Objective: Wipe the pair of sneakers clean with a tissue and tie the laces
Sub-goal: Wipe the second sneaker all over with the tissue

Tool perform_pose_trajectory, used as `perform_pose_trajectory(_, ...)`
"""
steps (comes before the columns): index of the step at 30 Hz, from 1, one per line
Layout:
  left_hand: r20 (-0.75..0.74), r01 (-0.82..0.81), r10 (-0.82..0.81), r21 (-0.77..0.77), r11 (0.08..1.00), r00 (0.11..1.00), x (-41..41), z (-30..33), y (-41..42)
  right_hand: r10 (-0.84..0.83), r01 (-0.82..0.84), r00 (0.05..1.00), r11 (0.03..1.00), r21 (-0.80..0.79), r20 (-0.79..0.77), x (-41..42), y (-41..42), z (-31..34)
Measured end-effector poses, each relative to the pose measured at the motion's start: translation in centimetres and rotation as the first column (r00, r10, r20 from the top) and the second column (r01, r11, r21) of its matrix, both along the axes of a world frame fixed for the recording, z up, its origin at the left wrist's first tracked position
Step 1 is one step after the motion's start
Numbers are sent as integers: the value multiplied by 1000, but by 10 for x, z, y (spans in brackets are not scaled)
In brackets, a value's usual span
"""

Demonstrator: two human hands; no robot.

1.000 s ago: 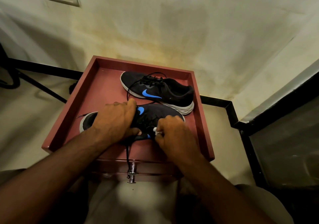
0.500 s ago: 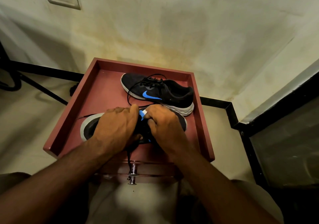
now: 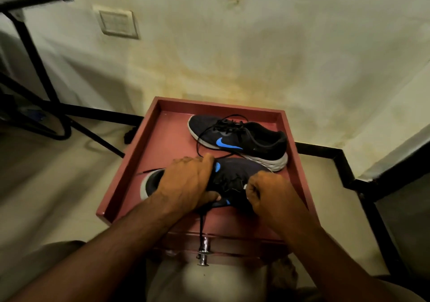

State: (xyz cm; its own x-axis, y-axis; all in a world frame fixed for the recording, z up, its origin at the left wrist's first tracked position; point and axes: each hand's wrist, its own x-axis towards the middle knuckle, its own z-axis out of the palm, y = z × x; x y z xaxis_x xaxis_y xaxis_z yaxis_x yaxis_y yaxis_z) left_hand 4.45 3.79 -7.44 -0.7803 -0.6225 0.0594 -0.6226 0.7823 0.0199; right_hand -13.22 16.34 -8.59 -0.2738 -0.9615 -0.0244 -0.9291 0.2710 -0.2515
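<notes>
Across the centre of the frame sits a red tray-topped table (image 3: 149, 152), its raised rim apparently there to keep both sneakers corralled while they are worked on. Toward the upper right of the tray lies the far sneaker (image 3: 244, 138), on its sole with toe to the left, its black laces loose and looping out onto the tray, so it looks not yet tied. Just below it, nearly touching, lies the near sneaker (image 3: 235, 173), toe pointing left, largely covered by both hands. At lower centre the left hand (image 3: 186, 183) wraps over the forefoot, fingers curled over the far side and thumb beneath, seemingly pinning the shoe so it cannot slide under rubbing. To its right, the right hand (image 3: 270, 194) is bunched into a fist against the lace area, pinching a small white scrap, probably the tissue (image 3: 245, 187), held tight for scrubbing pressure. One lace end (image 3: 202, 222) dangles over the tray's front edge.
</notes>
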Motion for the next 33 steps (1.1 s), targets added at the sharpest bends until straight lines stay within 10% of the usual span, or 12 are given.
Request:
perform_pose_trajectory(6, -204, 186, -156, 134, 973, 966, 1, 2, 1, 9, -9, 1000, 999, 38, 14, 0, -9, -3)
perform_pose_trajectory(14, -261, 506, -435, 492, 708, 862, 13, 36, 55, -98, 84, 992, 985, 153, 81, -2, -12, 5)
perform_pose_trajectory(20, -439, 354, -251, 171, 919, 863, 8, 22, 34, -50, 46, 999, 978, 206, 14, -6, -20, 7)
perform_pose_trajectory(23, -255, 216, -190, 78, 973, 948, 9, 12, 10, -65, 50, 997, 952, 301, 43, 0, -21, 12)
perform_pose_trajectory(26, 3, 276, -278, 121, 954, 961, 7, 8, 4, -120, 121, 993, 993, -11, 21, 0, -6, 12)
perform_pose_trajectory(33, 23, 402, -405, 83, 912, 914, 7, 3, 10, -149, 150, 989, 982, -114, 18, -5, 0, 10)
